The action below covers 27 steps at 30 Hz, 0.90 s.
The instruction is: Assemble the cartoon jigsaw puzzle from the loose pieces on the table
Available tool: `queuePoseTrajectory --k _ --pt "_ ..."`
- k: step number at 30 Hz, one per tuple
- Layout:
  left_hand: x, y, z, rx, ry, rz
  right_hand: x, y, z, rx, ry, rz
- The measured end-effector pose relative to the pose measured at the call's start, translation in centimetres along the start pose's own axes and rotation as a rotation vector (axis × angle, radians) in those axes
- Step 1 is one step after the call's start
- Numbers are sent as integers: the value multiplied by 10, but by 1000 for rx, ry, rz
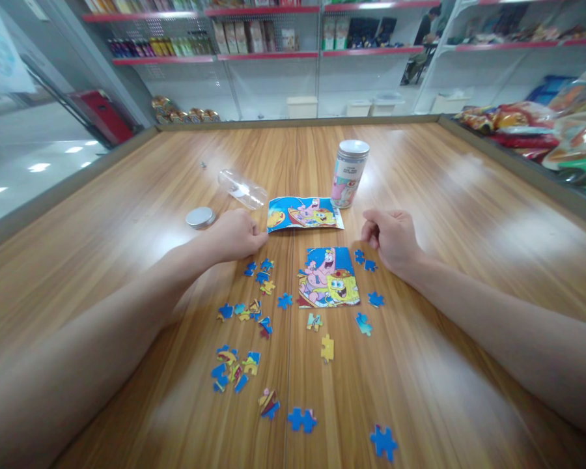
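My left hand point(234, 233) is curled closed on the table, its thumb side right by the lower left corner of a printed picture sheet point(305, 215); whether they touch I cannot tell. To the right of that sheet my right hand point(394, 240) rests in a loose fist, with nothing visible in it. Between and below the hands lies a partly assembled cartoon jigsaw puzzle point(329, 277). Two blue puzzle pieces point(370, 265) sit close to my right hand. Several loose pieces point(262, 277) are below my left hand, and more point(235, 369) are scattered nearer to me.
Behind the sheet stands a can with a silver lid point(351, 174). A clear plastic cylinder point(243, 189) lies on its side left of it, near a round silver lid point(200, 217). The wooden table point(469, 189) has a raised edge. Store shelves point(268, 56) and packaged goods point(517, 127) are beyond.
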<state>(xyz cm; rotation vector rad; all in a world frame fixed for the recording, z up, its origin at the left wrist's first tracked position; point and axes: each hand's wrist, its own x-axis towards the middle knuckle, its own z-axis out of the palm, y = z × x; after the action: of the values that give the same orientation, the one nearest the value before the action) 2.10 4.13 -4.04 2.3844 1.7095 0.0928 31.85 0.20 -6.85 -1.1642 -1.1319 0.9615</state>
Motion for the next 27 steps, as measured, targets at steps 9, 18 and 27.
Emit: queuePoseTrajectory --k 9,18,27 --pt "-3 7 -4 38 21 12 -1 -2 0 -21 8 -8" --pt "-4 10 -6 49 17 -7 0 -2 -1 -41 16 -13" --pt "-1 7 -5 48 47 -26 1 0 -2 -25 4 -28"
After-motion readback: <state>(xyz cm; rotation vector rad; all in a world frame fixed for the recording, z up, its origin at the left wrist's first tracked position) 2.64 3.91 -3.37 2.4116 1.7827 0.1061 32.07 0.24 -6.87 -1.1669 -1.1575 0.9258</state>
